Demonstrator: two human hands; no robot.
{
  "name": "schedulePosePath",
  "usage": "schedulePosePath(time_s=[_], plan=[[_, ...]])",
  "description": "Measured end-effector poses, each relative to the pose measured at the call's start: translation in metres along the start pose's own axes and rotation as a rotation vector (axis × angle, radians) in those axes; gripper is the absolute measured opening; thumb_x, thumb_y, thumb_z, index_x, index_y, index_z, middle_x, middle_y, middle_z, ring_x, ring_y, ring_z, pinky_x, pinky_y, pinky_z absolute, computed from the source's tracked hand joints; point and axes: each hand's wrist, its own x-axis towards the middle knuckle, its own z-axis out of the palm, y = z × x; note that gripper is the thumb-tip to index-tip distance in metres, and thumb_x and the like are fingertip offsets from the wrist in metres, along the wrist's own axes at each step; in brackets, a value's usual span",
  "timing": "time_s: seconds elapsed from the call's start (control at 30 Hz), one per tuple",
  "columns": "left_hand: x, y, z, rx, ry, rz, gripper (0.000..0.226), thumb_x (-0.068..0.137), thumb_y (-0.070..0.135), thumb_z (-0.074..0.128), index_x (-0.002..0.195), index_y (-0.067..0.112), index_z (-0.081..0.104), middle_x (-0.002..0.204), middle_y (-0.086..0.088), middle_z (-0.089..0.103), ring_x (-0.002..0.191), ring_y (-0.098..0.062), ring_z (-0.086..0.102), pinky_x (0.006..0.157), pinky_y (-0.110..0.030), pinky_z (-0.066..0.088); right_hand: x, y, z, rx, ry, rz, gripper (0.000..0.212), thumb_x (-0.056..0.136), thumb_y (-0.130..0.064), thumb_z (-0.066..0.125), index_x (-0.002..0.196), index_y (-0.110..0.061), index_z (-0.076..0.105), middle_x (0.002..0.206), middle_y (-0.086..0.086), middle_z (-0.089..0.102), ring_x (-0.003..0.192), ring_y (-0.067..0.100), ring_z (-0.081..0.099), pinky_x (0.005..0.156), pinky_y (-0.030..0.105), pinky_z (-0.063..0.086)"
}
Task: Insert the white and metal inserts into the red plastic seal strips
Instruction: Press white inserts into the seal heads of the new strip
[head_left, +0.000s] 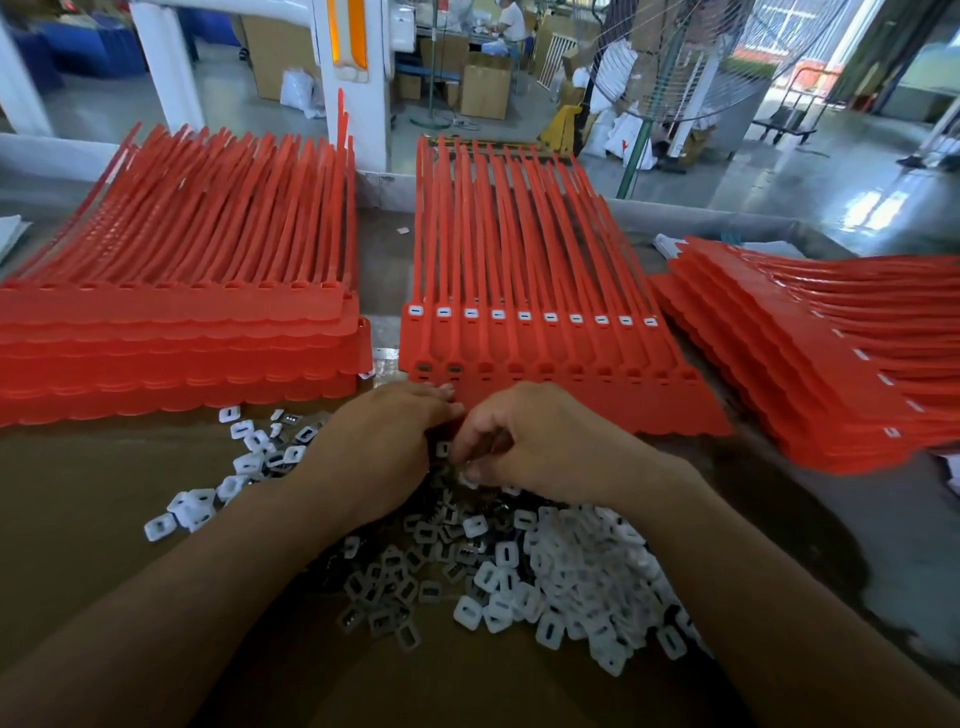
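**Both hands meet at the near edge of the middle stack**

Head view: I look down on a brown table top (104, 493) with three lots of long red plastic seal strips laid out on it. The left stack of red strips (182, 322) shows empty slots along its heads. The middle stack of red strips (519, 291) carries a row of white inserts already seated along its top layer, and the heads of the layer under it show along the near side. The right stack of red strips (805, 364) fans out at an angle, with white spots down its edge.

My left hand (384, 447) lies with its fingertips bent against the near edge of the middle stack, touching the red plastic. I cannot tell whether it grips a strip or only rests there. My right hand (540, 441) sits just beside it, its fingers curled under with the thumb drawn in towards them. What they pinch, if anything, is hidden. A small square white plastic insert (442, 448) shows in the gap between the two hands.

Below the hands lies the loose heap of white plastic inserts (587, 571), mixed on its left side with small grey metal inserts (395, 592). More white pieces are scattered near the left stack.

Beyond the table stand a large wire-caged fan (675, 67) and cardboard boxes (485, 85).
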Motion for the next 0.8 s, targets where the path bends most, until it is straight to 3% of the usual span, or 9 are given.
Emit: schedulePosePath(time_s=[0.13,0.23,0.37,0.47,0.57,0.7,0.8], plan=[[-0.001,-0.001,0.001,-0.023,0.017,-0.006,0.048,0.081,0.003,0.043,0.124,0.022,0.056,0.140,0.004,0.042,0.130,-0.006,0.034,0.103,-0.015,0.020,0.001,-0.004,0.007,-0.058,0.006,-0.056,0.025,0.079,-0.014,0.069,0.103,-0.019,0.071,0.069,-0.024,0.048,0.061,-0.013,0.046,0.063,-0.001,0.033],[-0.001,-0.002,0.002,-0.046,0.032,-0.005,0.046,0.083,0.004,0.042,0.122,0.022,0.057,0.139,0.004,0.044,0.129,-0.006,0.036,0.100,-0.012,0.020,0.002,-0.005,0.011,-0.117,-0.006,-0.084,0.029,0.079,-0.021,0.069,0.108,-0.021,0.069,0.081,-0.014,0.058,0.066,-0.004,0.046,0.064,0.006,0.034],[-0.002,-0.002,0.001,-0.058,0.025,0.001,0.047,0.081,0.019,0.034,0.121,0.020,0.058,0.137,0.002,0.046,0.128,-0.007,0.038,0.099,-0.011,0.021,0.004,-0.006,0.014,-0.094,0.024,-0.084,0.020,0.076,-0.018,0.072,0.097,-0.019,0.072,0.088,-0.010,0.060,0.073,-0.004,0.046,0.066,0.004,0.033],[-0.002,-0.002,-0.001,-0.055,0.021,0.015,0.039,0.085,0.011,0.043,0.120,0.019,0.059,0.135,0.000,0.048,0.128,-0.007,0.038,0.098,-0.009,0.018,0.004,-0.006,0.014,-0.053,0.020,-0.090,0.012,0.077,-0.013,0.070,0.089,-0.016,0.072,0.088,-0.011,0.062,0.070,-0.005,0.047,0.068,0.002,0.034],[-0.003,0.000,-0.001,-0.057,0.033,0.012,0.041,0.084,0.005,0.047,0.122,0.018,0.057,0.136,0.000,0.047,0.128,-0.009,0.039,0.103,-0.016,0.022,0.003,-0.006,0.016,-0.034,0.007,-0.083,0.007,0.081,-0.012,0.066,0.088,-0.014,0.068,0.091,-0.008,0.059,0.081,0.000,0.047,0.076,0.015,0.039],[-0.004,0.002,-0.002,-0.043,0.044,0.017,0.036,0.085,0.008,0.047,0.117,0.016,0.061,0.135,0.001,0.049,0.125,-0.011,0.042,0.103,-0.019,0.025,0.000,-0.005,0.013,0.087,0.030,-0.047,0.011,0.086,-0.008,0.059,0.082,-0.018,0.057,0.081,-0.010,0.055,0.077,0.005,0.053,0.069,0.016,0.041],[-0.006,0.004,-0.004,-0.039,0.051,0.028,0.033,0.082,0.004,0.047,0.105,0.017,0.067,0.127,0.002,0.056,0.119,-0.012,0.048,0.094,-0.017,0.030,-0.002,-0.003,0.011,0.162,0.073,-0.037,0.014,0.085,-0.003,0.057,0.083,-0.017,0.055,0.074,-0.011,0.055,0.066,-0.004,0.053,0.060,0.012,0.043]])
